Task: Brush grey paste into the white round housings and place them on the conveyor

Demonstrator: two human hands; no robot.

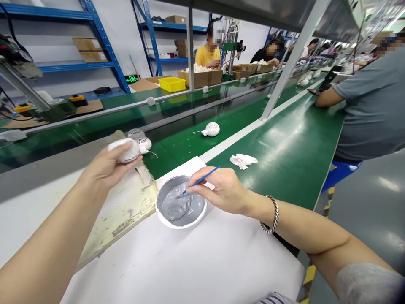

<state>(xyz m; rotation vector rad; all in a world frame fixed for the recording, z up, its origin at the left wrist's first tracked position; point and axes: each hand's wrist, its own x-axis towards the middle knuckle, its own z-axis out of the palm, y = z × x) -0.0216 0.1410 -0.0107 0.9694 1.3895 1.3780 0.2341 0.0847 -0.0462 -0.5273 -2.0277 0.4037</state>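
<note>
Left hand [106,169] grips white housing [132,151], right hand [228,190] pinches blue stick [207,175]; carton labels [95,43] unreadable.

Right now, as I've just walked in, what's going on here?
The person's right hand holds a thin blue stick, its lower end at the grey paste in a white bowl. The left hand holds a round white part, apart from the bowl. A vented white part lies on the green surface beyond.

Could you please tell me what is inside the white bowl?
Grey paste lies in the white bowl, with the tip of a blue stick at its surface. The paste hides the bowl's bottom.
</note>
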